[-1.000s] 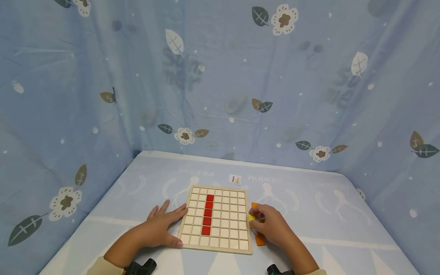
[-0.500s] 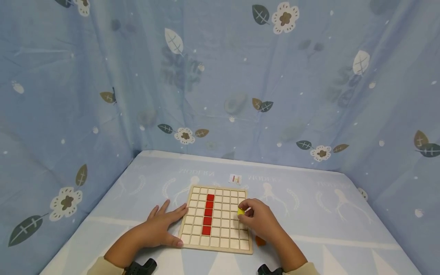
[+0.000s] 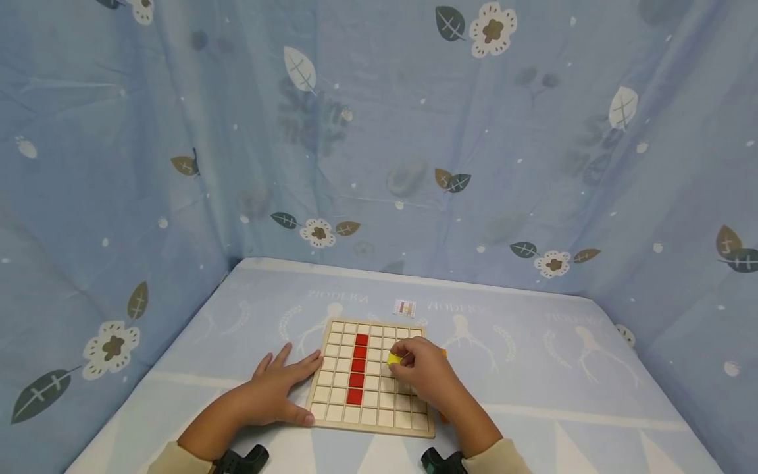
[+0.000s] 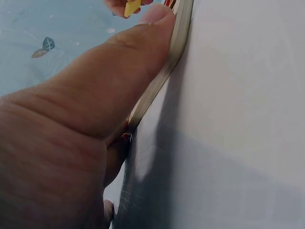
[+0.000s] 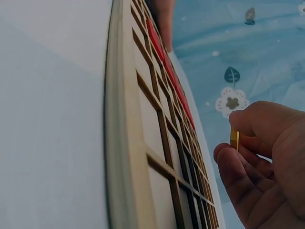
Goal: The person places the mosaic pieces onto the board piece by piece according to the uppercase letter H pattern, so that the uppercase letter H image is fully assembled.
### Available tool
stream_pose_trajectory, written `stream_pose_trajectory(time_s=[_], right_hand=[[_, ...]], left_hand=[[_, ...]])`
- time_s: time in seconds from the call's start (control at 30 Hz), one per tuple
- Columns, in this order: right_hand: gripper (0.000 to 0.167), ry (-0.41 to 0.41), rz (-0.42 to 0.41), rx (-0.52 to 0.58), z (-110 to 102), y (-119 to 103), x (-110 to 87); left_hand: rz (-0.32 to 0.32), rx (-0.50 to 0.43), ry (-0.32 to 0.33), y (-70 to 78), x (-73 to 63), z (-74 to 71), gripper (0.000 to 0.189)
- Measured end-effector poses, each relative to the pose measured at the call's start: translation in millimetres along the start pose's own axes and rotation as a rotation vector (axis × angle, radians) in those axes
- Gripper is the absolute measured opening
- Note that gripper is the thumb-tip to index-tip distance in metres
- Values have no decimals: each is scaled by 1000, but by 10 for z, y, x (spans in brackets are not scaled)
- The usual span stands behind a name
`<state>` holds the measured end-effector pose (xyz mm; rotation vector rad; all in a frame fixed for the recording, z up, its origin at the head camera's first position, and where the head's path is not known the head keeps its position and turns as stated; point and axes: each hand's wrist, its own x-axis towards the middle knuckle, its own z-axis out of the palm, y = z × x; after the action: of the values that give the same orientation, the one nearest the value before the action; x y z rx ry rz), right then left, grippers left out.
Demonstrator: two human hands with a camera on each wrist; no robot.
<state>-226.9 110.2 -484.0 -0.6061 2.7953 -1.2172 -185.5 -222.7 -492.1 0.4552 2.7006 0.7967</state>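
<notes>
A wooden grid board (image 3: 373,430) lies on the table, with red tiles (image 3: 356,380) filling several cells of one column. My left hand (image 3: 277,393) rests with spread fingers along the board's left edge, the thumb at the near left corner. In the left wrist view that thumb (image 4: 128,67) lies along the wooden rim. Over the board's right half, my right hand (image 3: 423,370) pinches a yellow tile (image 3: 393,359) between thumb and fingers. The right wrist view shows the yellow tile (image 5: 234,138) edge-on, held above the grid.
Orange pieces (image 3: 444,353) lie beyond the board's right edge, mostly hidden behind my right hand and forearm. Behind the board is a small printed card (image 3: 405,308) with a coloured grid. Patterned blue curtain (image 3: 379,164) encloses the table's back and sides.
My right hand has moved left from beside the board to over its right half, carrying the yellow tile. The left hand has stayed put.
</notes>
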Motion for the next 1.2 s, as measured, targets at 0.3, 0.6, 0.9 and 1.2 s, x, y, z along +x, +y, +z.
stream_pose_trajectory(time_s=[0.3, 0.6, 0.9, 1.2], right_hand=[[25, -27, 16, -18, 125, -90, 100], [24, -78, 27, -29, 246, -134, 159], [17, -84, 12, -89, 319, -147, 164], [17, -76, 9, -122, 350, -179, 181]], left_hand=[[17, -3, 5, 5, -1, -11, 114], [5, 8, 6, -26, 10, 12, 114], [14, 13, 3, -40, 19, 18, 114], [12, 19, 1, -34, 17, 17, 114]])
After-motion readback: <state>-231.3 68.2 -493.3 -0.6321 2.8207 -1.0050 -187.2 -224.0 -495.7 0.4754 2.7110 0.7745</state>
